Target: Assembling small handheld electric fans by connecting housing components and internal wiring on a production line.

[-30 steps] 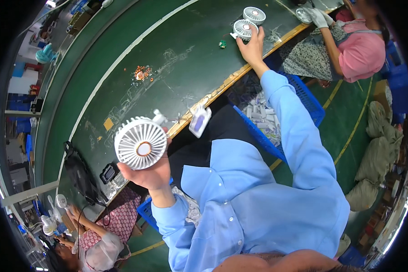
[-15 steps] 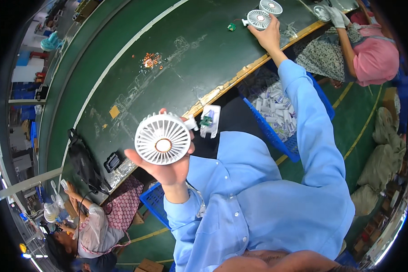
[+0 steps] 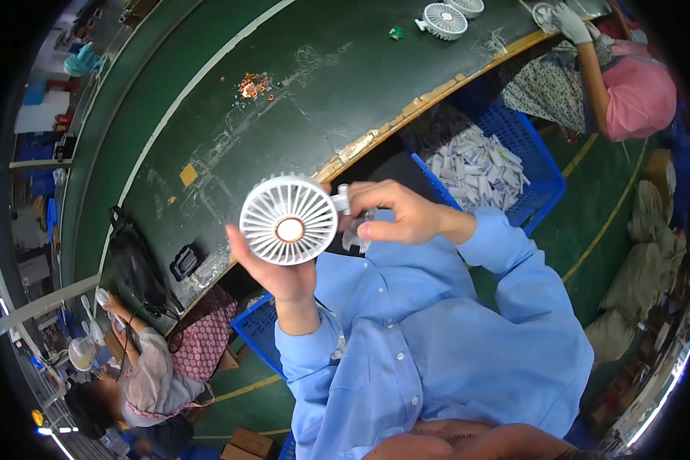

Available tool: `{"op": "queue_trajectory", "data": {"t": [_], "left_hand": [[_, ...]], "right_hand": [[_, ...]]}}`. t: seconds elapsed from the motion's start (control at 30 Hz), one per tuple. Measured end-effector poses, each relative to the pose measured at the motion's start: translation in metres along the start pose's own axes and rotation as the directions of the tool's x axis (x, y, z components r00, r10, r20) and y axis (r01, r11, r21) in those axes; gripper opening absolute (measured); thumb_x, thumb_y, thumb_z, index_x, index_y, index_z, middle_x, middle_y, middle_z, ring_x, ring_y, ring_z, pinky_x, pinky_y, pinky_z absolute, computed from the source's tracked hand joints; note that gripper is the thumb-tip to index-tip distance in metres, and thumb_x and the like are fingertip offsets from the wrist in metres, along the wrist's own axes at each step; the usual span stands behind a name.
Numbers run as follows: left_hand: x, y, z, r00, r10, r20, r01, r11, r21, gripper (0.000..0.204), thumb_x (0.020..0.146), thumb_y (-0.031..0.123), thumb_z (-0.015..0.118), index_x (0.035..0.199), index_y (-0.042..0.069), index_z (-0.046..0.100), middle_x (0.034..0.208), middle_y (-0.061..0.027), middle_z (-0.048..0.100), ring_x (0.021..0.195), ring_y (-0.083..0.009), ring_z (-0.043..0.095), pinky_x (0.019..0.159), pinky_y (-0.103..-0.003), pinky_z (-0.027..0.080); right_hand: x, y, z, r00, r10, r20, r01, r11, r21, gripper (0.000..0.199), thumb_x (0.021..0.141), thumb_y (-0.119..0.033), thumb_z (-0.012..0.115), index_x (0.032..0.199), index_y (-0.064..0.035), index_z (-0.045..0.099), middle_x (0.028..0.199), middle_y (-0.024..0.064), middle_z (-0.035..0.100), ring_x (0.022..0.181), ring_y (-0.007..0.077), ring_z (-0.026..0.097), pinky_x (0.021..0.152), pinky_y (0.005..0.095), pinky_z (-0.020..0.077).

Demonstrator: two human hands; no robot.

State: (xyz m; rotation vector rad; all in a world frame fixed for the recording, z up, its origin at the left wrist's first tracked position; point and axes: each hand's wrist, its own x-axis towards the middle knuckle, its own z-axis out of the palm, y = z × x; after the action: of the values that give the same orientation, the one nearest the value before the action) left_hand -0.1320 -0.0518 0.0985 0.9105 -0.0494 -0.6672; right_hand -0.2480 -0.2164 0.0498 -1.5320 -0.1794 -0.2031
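Left hand (image 3: pixel 277 270) raised in front of chest, forearm upright, blue sleeve at wrist, fingers mostly hidden, probably curled in a grip. Right hand (image 3: pixel 397 215) level with it, just beside, arm bent at elbow, forearm coming in from right, thumb and fingertips pinched together, pointing left.

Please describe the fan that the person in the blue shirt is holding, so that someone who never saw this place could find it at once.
Start from the long dark green table and come down to its near edge, where the person's two hands meet. The white round fan is there, in the grip of the left hand, with the right hand at its side. Unlike the two white fans lying far along the table, it is lifted, its ribbed grille facing the camera.
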Motion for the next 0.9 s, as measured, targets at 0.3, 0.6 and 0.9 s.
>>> {"op": "queue_trajectory", "data": {"t": [0.3, 0.6, 0.9], "left_hand": [[-0.009, -0.014, -0.029, 0.997, -0.073, -0.01, 0.073, 0.997, -0.001, 0.07, 0.1, 0.058, 0.031, 0.13, -0.001, 0.052, 0.121, -0.0197, 0.063, 0.111, -0.0325, 0.062, 0.099, -0.045, 0.049], [-0.016, -0.029, -0.045, 0.993, -0.047, -0.108, 0.031, 0.989, -0.146, 0.056, 0.103, 0.051, 0.033, 0.126, 0.008, 0.058, 0.121, -0.0075, 0.065, 0.112, -0.0229, 0.062, 0.098, -0.04, 0.049], [-0.023, -0.051, -0.08, 0.963, 0.256, -0.083, -0.232, 0.946, 0.228, 0.044, 0.107, 0.029, 0.037, 0.127, -0.005, 0.054, 0.121, -0.011, 0.063, 0.112, -0.0142, 0.058, 0.097, -0.028, 0.045]], "right_hand": [[-0.022, -0.007, 0.03, 0.975, 0.21, -0.076, -0.154, 0.878, 0.453, 0.035, 0.093, -0.011, 0.061, 0.124, -0.0022, 0.047, 0.087, 0.0059, 0.067, 0.084, 0.0109, 0.065, 0.074, 0.0268, 0.0498], [-0.005, -0.005, 0.049, 0.926, 0.083, -0.368, -0.089, 0.996, 0.001, 0.042, 0.088, -0.007, 0.071, 0.127, -0.0024, 0.054, 0.082, -0.0012, 0.061, 0.071, 0.0029, 0.052, 0.063, 0.0203, 0.0424], [-0.001, 0.013, 0.054, 0.91, 0.224, -0.349, -0.241, 0.97, -0.005, 0.034, 0.085, 0.002, 0.067, 0.117, 0.0016, 0.056, 0.084, -0.0002, 0.064, 0.072, 0.0029, 0.052, 0.065, 0.0184, 0.0411]]}}
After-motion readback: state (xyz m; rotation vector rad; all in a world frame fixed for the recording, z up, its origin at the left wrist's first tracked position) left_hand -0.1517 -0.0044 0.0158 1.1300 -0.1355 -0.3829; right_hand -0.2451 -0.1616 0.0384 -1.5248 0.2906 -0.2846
